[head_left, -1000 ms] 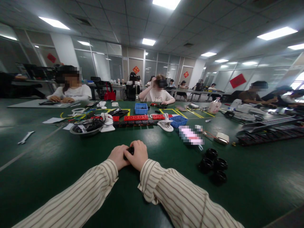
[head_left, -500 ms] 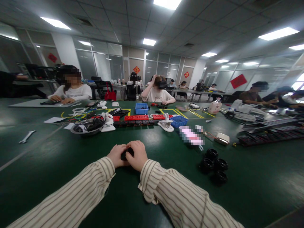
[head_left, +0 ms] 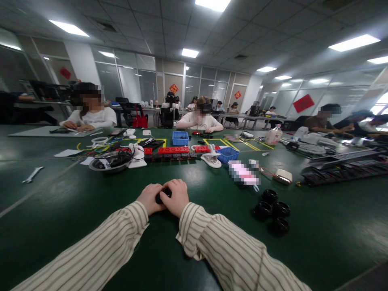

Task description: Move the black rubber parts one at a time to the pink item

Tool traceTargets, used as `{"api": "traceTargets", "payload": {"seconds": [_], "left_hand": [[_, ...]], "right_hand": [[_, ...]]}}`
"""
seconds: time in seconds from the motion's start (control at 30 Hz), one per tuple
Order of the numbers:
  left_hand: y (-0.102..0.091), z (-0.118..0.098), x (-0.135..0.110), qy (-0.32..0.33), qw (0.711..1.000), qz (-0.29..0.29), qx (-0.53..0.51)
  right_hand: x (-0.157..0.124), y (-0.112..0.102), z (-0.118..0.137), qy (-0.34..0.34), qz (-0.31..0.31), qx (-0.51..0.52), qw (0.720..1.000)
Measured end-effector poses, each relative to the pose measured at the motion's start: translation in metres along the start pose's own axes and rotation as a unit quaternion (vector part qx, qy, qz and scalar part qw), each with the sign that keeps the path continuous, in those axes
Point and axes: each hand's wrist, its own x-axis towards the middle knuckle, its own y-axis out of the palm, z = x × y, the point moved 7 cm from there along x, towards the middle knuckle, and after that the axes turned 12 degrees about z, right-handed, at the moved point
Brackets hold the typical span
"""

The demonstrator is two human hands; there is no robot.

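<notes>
My left hand (head_left: 150,199) and my right hand (head_left: 178,196) meet over the green table, closed together around a small black round part (head_left: 163,195). My left fingers wrap its far left side, while my right thumb lies across the near side and the fingers curl over it. Most of the part is covered, so its full shape stays hidden. To the right, several black hollow round parts (head_left: 281,209) stand grouped on the table, apart from both hands.
A wrench (head_left: 33,175) lies far left. Beyond my hands are a metal bowl (head_left: 110,166) of cables, a white clamp (head_left: 211,157), red-and-black strips (head_left: 174,150), a blue basket (head_left: 228,154) and another blue bin (head_left: 180,138). A silver box (head_left: 283,176) lies right. People sit across the table.
Both hands stay almost in place; the black part shows a little differently between them. The person opposite has lowered a raised arm from head to face height.
</notes>
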Motion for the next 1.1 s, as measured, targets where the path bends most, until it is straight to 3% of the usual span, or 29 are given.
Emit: {"api": "traceTargets", "payload": {"seconds": [0.13, 0.27, 0.4, 0.53, 0.63, 0.77, 0.97, 1.1], "left_hand": [[0.003, 0.001, 0.001, 0.064, 0.996, 0.02, -0.056], [0.005, 0.005, 0.0, 0.076, 0.994, 0.019, -0.072], [0.003, 0.003, -0.001, 0.034, 0.999, -0.003, -0.04], [0.0, -0.001, -0.002, -0.03, 0.999, -0.003, 0.015], [0.001, -0.005, -0.002, -0.04, 0.999, 0.009, 0.036], [0.001, -0.003, -0.001, -0.019, 1.0, 0.006, 0.024], [0.004, -0.002, -0.001, 0.064, 0.996, 0.024, -0.056], [0.005, -0.002, 0.0, 0.069, 0.996, 0.015, -0.053]], "right_hand": [[0.0, 0.002, 0.007, -0.058, 0.026, 0.013, 0.998], [-0.003, 0.0, 0.01, -0.075, 0.017, 0.017, 0.997], [-0.003, -0.003, 0.005, -0.03, -0.014, 0.018, 0.999], [-0.002, -0.001, -0.003, 0.017, -0.016, -0.002, 1.0], [-0.001, 0.002, -0.005, 0.025, -0.01, -0.013, 1.0], [0.0, 0.002, 0.0, 0.002, 0.005, -0.003, 1.0], [-0.001, 0.003, 0.01, -0.06, 0.037, 0.003, 0.998], [-0.003, -0.001, 0.01, -0.067, 0.015, 0.013, 0.998]]}}
